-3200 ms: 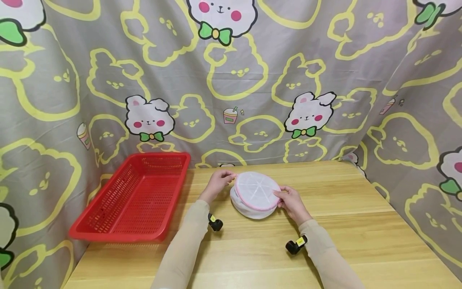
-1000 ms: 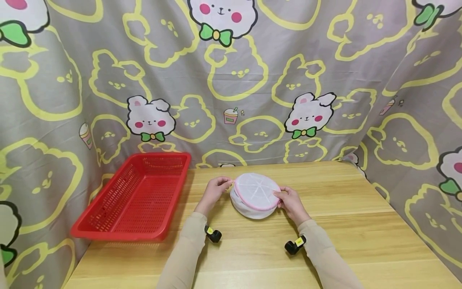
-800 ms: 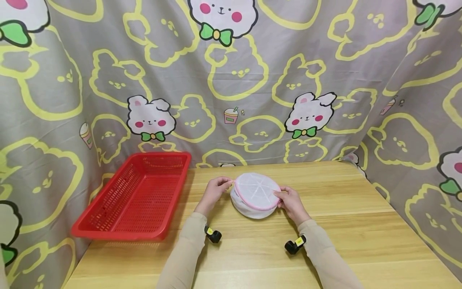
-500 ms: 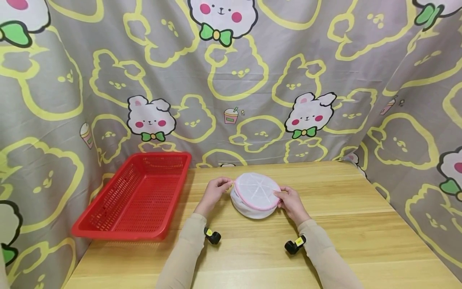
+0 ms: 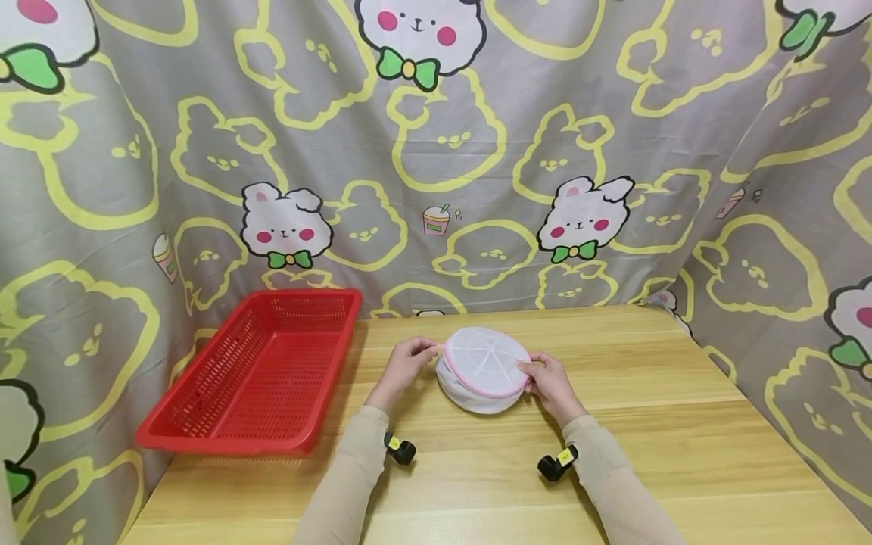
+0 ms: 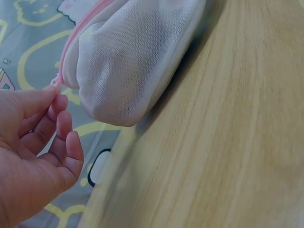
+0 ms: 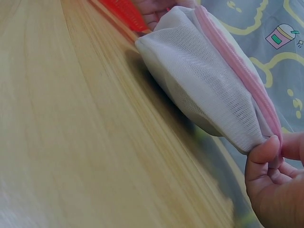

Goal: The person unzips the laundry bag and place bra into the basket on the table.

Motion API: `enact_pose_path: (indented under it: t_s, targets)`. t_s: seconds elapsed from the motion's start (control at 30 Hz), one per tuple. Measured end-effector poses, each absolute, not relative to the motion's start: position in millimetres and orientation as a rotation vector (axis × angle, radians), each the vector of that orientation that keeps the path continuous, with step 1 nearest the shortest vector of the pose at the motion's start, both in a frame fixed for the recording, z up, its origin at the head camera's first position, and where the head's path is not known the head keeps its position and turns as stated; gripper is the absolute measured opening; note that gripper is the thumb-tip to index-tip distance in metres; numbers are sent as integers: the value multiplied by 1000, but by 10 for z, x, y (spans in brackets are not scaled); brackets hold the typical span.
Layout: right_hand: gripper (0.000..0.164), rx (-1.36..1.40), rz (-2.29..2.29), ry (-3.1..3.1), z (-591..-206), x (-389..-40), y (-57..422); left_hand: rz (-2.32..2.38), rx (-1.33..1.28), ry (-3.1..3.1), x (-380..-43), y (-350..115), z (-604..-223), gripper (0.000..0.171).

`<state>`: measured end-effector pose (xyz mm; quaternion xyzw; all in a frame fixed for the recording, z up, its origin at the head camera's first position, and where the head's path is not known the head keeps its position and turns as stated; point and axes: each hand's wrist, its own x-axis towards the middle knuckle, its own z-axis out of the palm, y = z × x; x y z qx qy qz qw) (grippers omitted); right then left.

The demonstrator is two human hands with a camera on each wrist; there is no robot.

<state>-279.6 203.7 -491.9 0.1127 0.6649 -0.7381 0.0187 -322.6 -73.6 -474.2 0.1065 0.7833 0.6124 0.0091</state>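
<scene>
Round white mesh bag [image 5: 487, 371] mid-table, right of the basket from where I'm standing, between both hands; base on or just above the wooden table [image 5: 681, 454], can't tell if all of it touches. Left hand [image 5: 402, 369]: thumb and index pinching a small pink pull [image 6: 56, 81] at the rim, other fingers loosely curled. Right hand [image 5: 553, 384]: thumb and fingers pinching the opposite edge, by the pink zipper [image 7: 242, 71]. Handling, my guess: very light, soft, floppy walls that crumple (see the sagging side), rim a bit firmer; not slippery, hardly fragile, though thin mesh could snag. Best hold: the pink rim, or the pull plus a pinch of edge opposite, since the loose side would just fold. Counts: bag one, zipper one, pull one, hands two, beige sleeves [image 5: 602, 462] two, black wrist cameras [image 5: 403, 452] two, red basket [image 5: 218, 443] one, table one. Printed cloth [image 5: 477, 166] hangs behind and at the sides, number of sheets unclear.
</scene>
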Motion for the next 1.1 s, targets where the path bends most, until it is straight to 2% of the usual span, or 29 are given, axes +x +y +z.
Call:
enact_pose_path:
  t_s: [0.37, 1.1]
  targets:
    - [37, 356, -2291, 2051, -4907, -2774, 2035, 1894, 351, 2457, -3187, -742, -4729, 16]
    - [38, 366, -2296, 2055, -4908, -2779, 2045, 1776, 471, 2489, -3154, -776, -4682, 15]
